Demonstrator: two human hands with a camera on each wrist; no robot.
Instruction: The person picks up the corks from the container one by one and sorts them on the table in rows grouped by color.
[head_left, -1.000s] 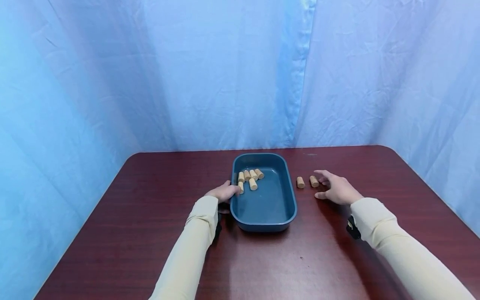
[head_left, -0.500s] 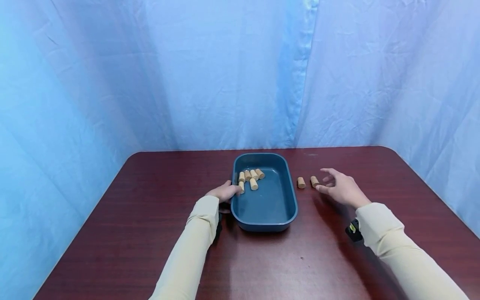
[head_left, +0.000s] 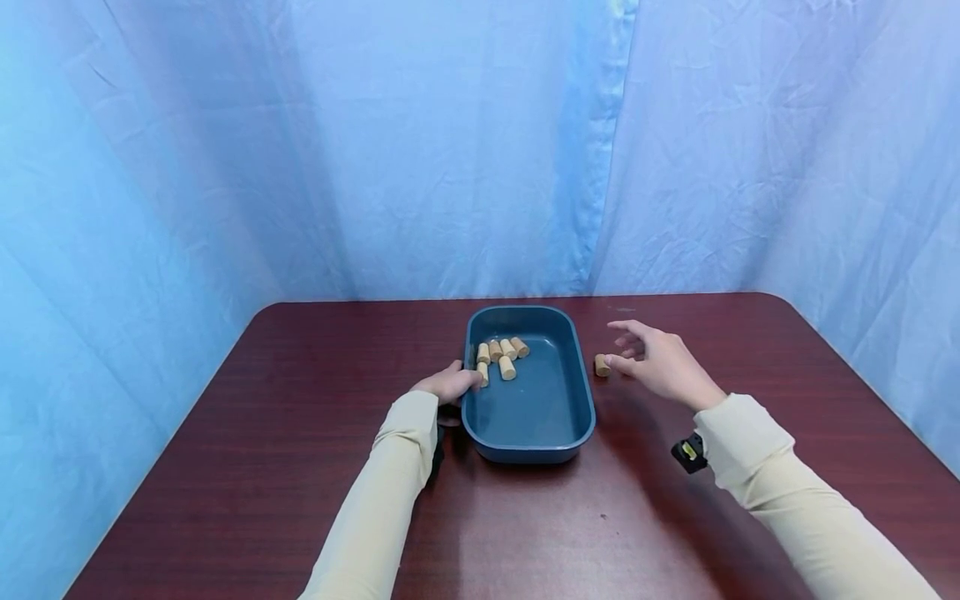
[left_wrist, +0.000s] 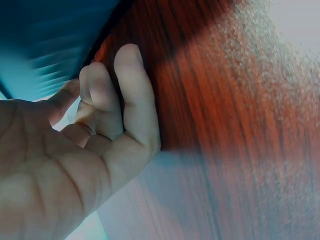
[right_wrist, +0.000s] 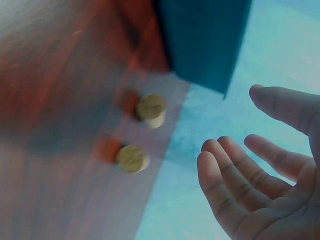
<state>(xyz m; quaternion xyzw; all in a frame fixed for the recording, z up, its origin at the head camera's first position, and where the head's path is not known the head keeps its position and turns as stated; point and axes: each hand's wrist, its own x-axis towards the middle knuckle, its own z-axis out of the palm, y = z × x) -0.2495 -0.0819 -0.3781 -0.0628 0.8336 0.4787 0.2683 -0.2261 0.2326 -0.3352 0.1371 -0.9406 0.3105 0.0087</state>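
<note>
A deep blue rectangular tray (head_left: 532, 412) holds several cork stoppers (head_left: 507, 368) at its left side. My left hand (head_left: 448, 384) grips the tray's left wall, thumb over the rim; in the left wrist view its fingers (left_wrist: 136, 95) curl low beside the outer wall. To the right of the tray, my right hand (head_left: 657, 360) hovers with fingers spread and nothing between them. Two cork stoppers stand on the table in the right wrist view, the nearer cork (right_wrist: 132, 159) and the farther cork (right_wrist: 151, 107). From the head, one cork (head_left: 602, 365) shows by the thumb; the hand hides the other.
The dark red wooden table (head_left: 262, 467) has rounded far corners. Pale blue curtains (head_left: 450, 150) hang right behind it and at both sides. A small black device (head_left: 689, 452) sits at the right wrist, under the rolled cuff.
My right hand first drew back slightly to the right, then moved left over the outer cork, covering it from the head view. The left hand and tray stay put.
</note>
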